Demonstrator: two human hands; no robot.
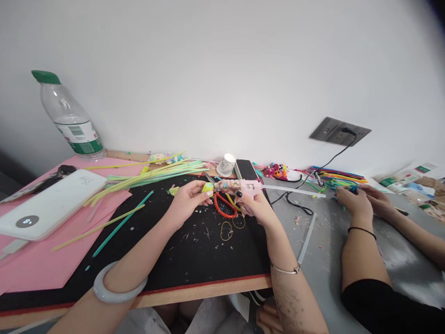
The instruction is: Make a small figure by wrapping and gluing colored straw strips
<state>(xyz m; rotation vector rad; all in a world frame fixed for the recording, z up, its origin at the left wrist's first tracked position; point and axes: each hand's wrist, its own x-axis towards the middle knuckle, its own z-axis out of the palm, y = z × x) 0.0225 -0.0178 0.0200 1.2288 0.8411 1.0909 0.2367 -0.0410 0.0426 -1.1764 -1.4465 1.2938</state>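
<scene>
My left hand (189,199) pinches a small yellow-green fuzzy piece (207,188) between thumb and fingers. In my right hand (255,206) is a pink hot glue gun (251,186), fingers wrapped round its handle. A long translucent glue stick (295,189) sticks out of its back, to the right. The gun's front end points left, close to the yellow-green piece; whether they touch I cannot tell. Below the gun, a red-orange loop (222,211) lies on the black mat (194,260), with thin yellowish rings (226,231) nearer me.
Yellow and green pipe cleaners (167,172), a white power bank (52,204) and a bottle (74,116) lie or stand left. A paper cup (226,164) and phone (245,170) are behind my hands. A co-worker's hands (361,202) work at right, near a black cord (330,162).
</scene>
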